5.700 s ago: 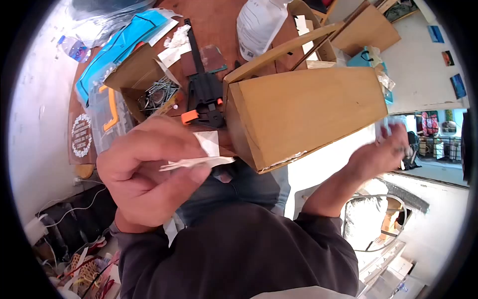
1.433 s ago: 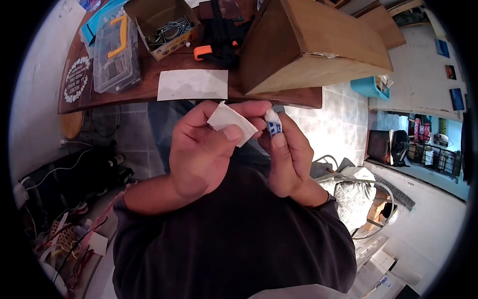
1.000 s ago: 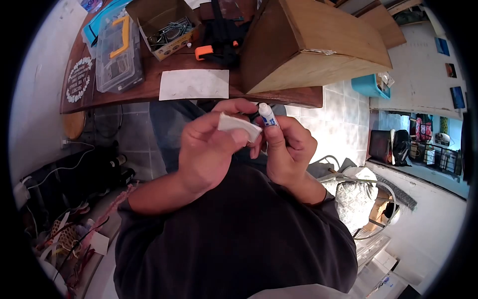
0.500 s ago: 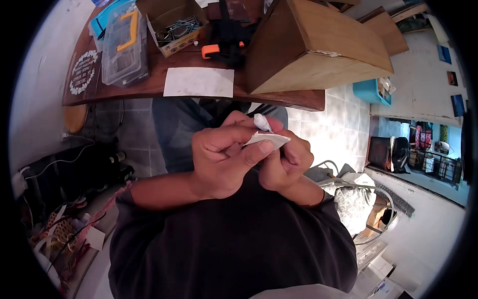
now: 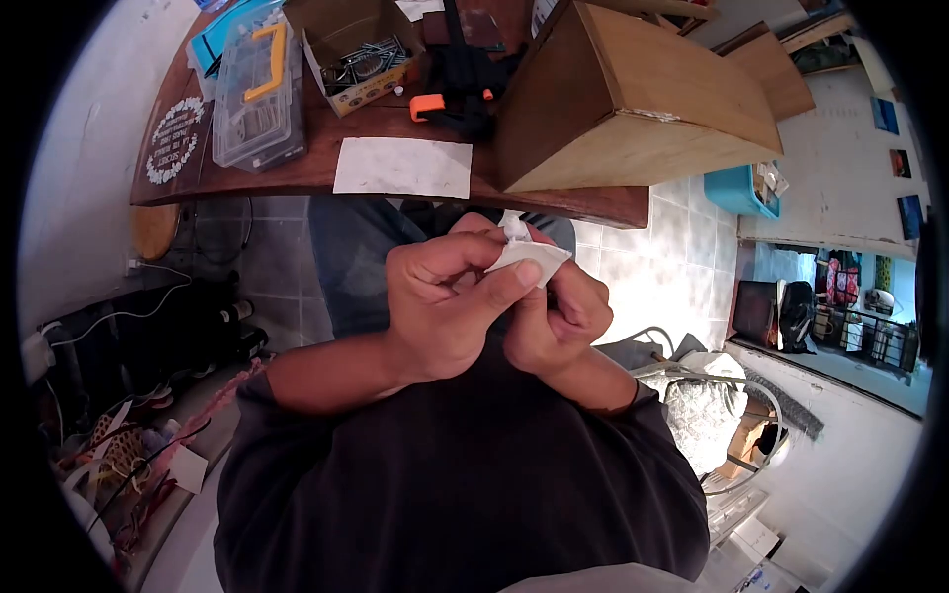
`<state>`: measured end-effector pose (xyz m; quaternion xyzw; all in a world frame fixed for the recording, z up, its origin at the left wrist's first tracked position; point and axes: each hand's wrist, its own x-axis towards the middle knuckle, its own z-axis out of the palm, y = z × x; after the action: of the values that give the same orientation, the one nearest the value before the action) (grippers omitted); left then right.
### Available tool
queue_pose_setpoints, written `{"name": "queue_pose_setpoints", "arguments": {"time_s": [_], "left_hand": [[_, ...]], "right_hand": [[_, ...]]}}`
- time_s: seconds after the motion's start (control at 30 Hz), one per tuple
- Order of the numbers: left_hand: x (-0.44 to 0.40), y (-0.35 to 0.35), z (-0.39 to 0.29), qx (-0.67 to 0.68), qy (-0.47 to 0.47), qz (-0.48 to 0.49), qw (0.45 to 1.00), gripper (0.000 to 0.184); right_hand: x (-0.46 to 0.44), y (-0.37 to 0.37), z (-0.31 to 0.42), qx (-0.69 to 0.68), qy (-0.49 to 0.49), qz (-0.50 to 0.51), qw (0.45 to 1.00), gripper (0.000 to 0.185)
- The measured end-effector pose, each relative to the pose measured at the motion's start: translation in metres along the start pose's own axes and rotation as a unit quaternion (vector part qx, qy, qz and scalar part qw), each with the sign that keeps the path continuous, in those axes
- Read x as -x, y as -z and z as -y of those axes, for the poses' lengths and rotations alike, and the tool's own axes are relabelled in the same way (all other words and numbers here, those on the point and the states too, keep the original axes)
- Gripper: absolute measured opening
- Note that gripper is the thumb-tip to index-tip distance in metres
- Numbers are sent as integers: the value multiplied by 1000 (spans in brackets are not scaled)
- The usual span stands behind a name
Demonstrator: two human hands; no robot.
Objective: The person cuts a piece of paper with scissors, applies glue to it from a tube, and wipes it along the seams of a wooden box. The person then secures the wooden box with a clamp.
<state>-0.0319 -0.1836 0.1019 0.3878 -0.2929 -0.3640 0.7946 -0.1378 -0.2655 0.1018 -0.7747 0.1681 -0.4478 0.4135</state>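
Observation:
Both hands are close together in front of my dark shirt, just below the table's front edge. My left hand (image 5: 450, 296) pinches a small piece of white paper (image 5: 539, 259), its thumb pressed flat on the near face. Just behind the paper's upper edge pokes the white tip of a small tube (image 5: 515, 228). My right hand (image 5: 563, 306) is closed with curled fingers around the lower part of the tube, which is mostly hidden behind the paper and fingers. Nearby on the table edge lies a white paper sheet (image 5: 402, 168).
On the wooden table (image 5: 311, 183) stand a clear organizer case (image 5: 259, 119) with a yellow handle, a cardboard box of screws (image 5: 366, 74), a black and orange clamp (image 5: 465, 84) and a large wooden box (image 5: 633, 99). A tiny white cap (image 5: 398, 91) lies beside the screws.
The paper piece has tilted to show more of its face and now covers more of the tube. Both hands have shifted slightly; the whole view has moved a little.

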Motion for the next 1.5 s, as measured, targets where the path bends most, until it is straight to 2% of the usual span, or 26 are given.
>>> {"name": "queue_pose_setpoints", "arguments": {"time_s": [0.13, 0.2, 0.37, 0.53, 0.6, 0.73, 0.9, 1.0, 1.03, 1.07, 1.1, 1.13, 1.17, 1.27, 1.5], "left_hand": [[-1, -1, 4, -35, -9, -33, 999, 12], [-2, -2, 5, -47, -19, -41, 998, 13], [-8, -3, 6, -135, -115, -44, 983, 11], [-9, 0, 3, -194, -129, -52, 971, 13], [-10, 1, 4, -207, -143, -58, 966, 13], [-12, 3, 9, -214, -140, -64, 965, 12], [-13, 6, 10, -241, -147, -56, 958, 13], [-14, 3, 7, -217, -153, -55, 963, 11], [-14, 4, 3, -198, -105, -40, 974, 12], [-14, 4, -2, -180, -56, -24, 982, 13], [-13, 2, -9, -87, -39, -56, 994, 14], [-14, 2, -16, 6, -20, -85, 996, 16], [-15, 10, -22, 37, -4, -91, 995, 19], [-19, 27, -38, -106, -1, -81, 991, 19], [-20, 21, -51, -98, 58, -48, 992, 19]], "right_hand": [[-3, -4, 0, 8, 14, -8, 1000, 24], [-2, -5, 2, 0, -36, -12, 999, 23], [-5, -7, 3, -6, -41, -6, 999, 22], [-4, -8, 2, -7, -72, 3, 997, 21], [-5, -10, 2, -60, -121, -11, 991, 15], [-4, -13, -3, -67, -112, -16, 991, 13], [0, -12, -6, -87, -152, -14, 984, 12], [-2, -14, -11, -84, -98, -28, 991, 13], [-3, -11, -7, -84, -99, -29, 991, 13], [-6, -5, 0, -128, -161, -6, 979, 15], [-9, 1, 4, -171, -224, 17, 959, 18], [-11, 7, 2, -171, -197, 35, 965, 23], [-14, 10, 3, -163, -195, 36, 967, 24], [-21, 17, 8, -173, -192, 39, 965, 26], [-19, 18, 10, -172, -163, 36, 971, 20]]}}
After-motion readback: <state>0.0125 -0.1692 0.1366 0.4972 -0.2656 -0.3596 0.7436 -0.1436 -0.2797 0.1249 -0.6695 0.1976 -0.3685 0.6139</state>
